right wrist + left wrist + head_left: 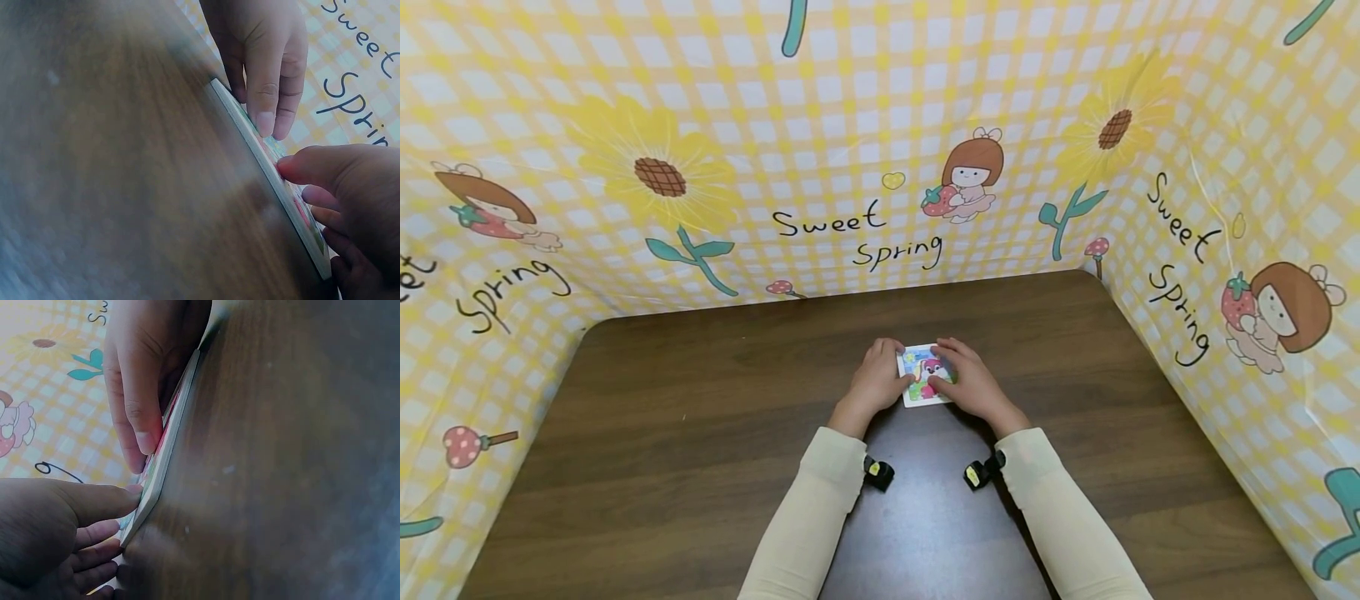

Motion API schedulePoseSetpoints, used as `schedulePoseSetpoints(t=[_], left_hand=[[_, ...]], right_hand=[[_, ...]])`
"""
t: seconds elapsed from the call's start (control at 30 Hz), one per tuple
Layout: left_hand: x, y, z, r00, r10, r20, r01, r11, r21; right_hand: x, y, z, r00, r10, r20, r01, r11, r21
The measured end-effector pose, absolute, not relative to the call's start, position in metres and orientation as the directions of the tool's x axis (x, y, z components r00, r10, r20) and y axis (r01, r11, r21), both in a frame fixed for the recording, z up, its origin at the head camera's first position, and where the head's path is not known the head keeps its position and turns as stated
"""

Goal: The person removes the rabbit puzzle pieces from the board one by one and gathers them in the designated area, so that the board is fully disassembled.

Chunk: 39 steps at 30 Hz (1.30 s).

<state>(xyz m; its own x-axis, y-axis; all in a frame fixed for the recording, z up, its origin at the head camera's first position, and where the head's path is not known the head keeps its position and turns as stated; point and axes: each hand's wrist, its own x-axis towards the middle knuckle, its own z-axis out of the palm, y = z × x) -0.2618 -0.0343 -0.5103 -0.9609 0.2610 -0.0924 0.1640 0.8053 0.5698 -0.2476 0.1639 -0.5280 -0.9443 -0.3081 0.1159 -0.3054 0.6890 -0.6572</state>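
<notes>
A small square picture board with a pale border and a pink cartoon animal on it lies flat on the brown table. My left hand holds its left side, thumb on the face and fingers along the edge. On the opposite side my right hand grips it too, with its thumb resting over the picture. Seen edge-on in the left wrist view, the board shows a thin, light-coloured side. The right wrist view has the right thumb on the printed face and the other fingers at the far edge, partly hidden.
The dark wood-grain table spreads around both hands. A yellow checked cloth with flowers and cartoon figures hangs along the back and both sides. Small black cameras are strapped at both wrists, by the cream sleeves.
</notes>
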Motion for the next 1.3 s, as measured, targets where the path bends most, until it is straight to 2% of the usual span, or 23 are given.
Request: schedulePoseSetpoints(t=[0.33,0.77,1.3], left_hand=[[-0.2636,-0.0389,-0.5143,-0.952,0.301,-0.053,0.216,0.784,0.582],[-0.2614,-0.0357,-0.5130,-0.969,0.245,-0.001,0.192,0.762,0.618],[-0.2627,-0.0363,-0.5125,-0.973,0.227,0.035,0.206,0.796,0.570]], right_hand=[[-0.2476,0.1648,-0.5284,-0.940,-0.317,0.128,-0.319,0.680,-0.660],[-0.2480,0.1651,-0.5289,-0.941,-0.313,0.128,-0.316,0.679,-0.663],[-0.2464,0.1642,-0.5274,-0.946,-0.305,0.110,-0.299,0.689,-0.660]])
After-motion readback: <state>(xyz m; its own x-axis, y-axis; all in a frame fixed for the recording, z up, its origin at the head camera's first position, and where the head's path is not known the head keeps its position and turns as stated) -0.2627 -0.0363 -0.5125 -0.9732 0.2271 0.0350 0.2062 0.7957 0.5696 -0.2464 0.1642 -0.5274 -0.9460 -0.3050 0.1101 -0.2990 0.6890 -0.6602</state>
